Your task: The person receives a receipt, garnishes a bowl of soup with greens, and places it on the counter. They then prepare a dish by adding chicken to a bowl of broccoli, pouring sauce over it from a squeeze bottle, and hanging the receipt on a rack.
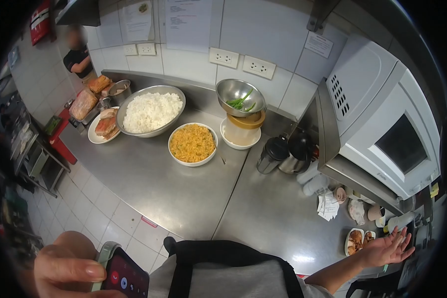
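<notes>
My left hand is closed around a smartphone at the bottom left. The phone's lit screen shows round buttons, one of them red. At the far right my right hand is turned palm up with its fingers spread, holding nothing. Close beside it on the counter sits a white container of browned food. Before me on the steel counter stand a white bowl of yellow rice and a large metal bowl of white rice.
A plate of meat lies at the left. A metal bowl with green vegetables rests on a lidded tub. Dark-lidded jugs stand near the shelf holding a microwave. A person stands at the back left.
</notes>
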{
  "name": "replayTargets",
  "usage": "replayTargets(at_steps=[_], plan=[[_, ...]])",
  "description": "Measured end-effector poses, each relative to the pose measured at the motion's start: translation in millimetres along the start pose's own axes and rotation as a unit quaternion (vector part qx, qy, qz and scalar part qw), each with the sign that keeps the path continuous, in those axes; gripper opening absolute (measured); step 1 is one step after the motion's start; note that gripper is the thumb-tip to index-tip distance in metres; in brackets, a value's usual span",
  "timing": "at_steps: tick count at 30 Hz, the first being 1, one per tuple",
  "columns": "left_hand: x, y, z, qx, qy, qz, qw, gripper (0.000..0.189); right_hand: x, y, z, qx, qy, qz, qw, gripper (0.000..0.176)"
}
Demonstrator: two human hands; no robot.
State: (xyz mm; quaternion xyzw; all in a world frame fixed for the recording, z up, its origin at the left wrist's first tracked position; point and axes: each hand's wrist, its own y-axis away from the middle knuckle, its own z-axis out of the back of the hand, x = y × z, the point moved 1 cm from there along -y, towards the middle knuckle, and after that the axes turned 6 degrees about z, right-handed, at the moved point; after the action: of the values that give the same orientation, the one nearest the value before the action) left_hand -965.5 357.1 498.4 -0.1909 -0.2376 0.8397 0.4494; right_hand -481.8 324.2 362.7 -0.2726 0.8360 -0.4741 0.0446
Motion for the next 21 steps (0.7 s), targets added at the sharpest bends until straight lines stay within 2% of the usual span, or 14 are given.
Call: replayTargets(at_steps=[2, 8, 13, 19, 21], plan=[[-2.4, 4.8, -7.2, -0.032, 0.009, 0.021, 0.999, 0.045, -3.1, 1.7, 2.7, 0.005, -0.007, -0.006, 1.000, 0.042], [0.1, 8.5, -9.1, -0.043, 0.021, 0.010, 0.999, 0.045, -4.8, 0.5, -0.1, 0.015, -0.012, 0.001, 1.000, 0.043], [-1.8, 0.1, -2.7, 0.005, -0.010, 0.012, 1.000, 0.045, -7.9, 1.7, 3.0, 0.023, -0.019, -0.007, 1.000, 0.045], [2.1, 5.5, 1.1, 0.018, 0.027, 0.036, 0.999, 0.046, -9.1, -1.0, 6.3, 0.020, -0.021, -0.001, 1.000, 0.047], [4.2, 5.7, 2.6, 0.030, 0.027, 0.018, 0.999, 0.047, -10.0, -2.1, 8.8, 0.019, -0.026, 0.004, 0.999, 0.047]])
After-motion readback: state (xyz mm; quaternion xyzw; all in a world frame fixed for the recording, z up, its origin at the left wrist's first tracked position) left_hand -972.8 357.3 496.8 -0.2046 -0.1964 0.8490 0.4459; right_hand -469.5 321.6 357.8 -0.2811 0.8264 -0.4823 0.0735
